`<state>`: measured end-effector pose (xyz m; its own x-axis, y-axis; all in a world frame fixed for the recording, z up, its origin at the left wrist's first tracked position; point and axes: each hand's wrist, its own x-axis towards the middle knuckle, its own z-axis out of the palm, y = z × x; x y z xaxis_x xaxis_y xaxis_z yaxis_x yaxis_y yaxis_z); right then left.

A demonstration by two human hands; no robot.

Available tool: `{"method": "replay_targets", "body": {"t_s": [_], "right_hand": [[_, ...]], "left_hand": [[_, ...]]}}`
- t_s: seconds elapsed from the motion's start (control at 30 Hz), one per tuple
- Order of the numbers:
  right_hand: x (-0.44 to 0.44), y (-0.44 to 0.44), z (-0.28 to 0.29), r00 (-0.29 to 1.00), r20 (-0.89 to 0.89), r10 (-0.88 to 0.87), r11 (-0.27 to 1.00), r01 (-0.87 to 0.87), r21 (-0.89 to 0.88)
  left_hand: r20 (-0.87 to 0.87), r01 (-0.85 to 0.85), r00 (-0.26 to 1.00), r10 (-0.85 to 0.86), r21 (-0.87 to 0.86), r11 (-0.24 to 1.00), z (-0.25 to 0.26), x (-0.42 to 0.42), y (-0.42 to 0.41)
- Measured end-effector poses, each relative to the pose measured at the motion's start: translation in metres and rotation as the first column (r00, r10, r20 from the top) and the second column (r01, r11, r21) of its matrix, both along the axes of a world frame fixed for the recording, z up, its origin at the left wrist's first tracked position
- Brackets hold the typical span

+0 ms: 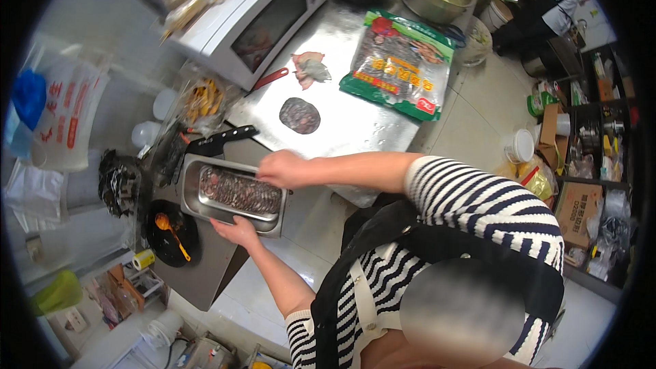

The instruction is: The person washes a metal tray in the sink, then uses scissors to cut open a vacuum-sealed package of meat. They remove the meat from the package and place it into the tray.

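Observation:
A rectangular stainless steel food pan [266,226] is tilted in front of me. Inside it lies a row of overlapping thin, dark speckled food slices [238,190]. My left hand [237,230] grips the pan's near side, thumb at the rim and fingers apart along the wall. Over the pan's right end, my right hand [282,169] has curled fingers touching or just above the slices; whether it pinches something is hidden. A round stack of similar speckled slices [300,116] rests on the steel tabletop [353,133], beyond the right hand.
A printed food bag [397,66], crumpled plastic film [311,70] and red-handled utensil [271,78] lie near a microwave [246,25]. A black-handled cleaver [225,138] sits behind the pan. A black bowl [171,246] holds an orange spoon [164,222]. Another person [548,5] stands at far right.

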<state>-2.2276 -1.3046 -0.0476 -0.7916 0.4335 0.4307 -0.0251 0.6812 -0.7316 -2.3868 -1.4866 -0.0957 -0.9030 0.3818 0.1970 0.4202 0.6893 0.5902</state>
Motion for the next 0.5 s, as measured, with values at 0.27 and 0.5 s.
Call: {"method": "replay_targets", "body": {"t_s": [0.27, 0.5], "right_hand": [[0.413, 0.159, -0.038, 0.443, 0.293, -0.847, 0.283, 0.843, -0.457], [0.562, 0.267, -0.09, 0.592, 0.364, -0.719, -0.285, 0.226, -0.931]], "left_hand": [[-0.12, 0.091, 0.992, -0.05, 0.367, 0.926, 0.067, 0.165, 0.094], [0.484, 0.765, 0.278, -0.829, 0.41, 0.496, 0.05, 0.509, 0.274]]}}
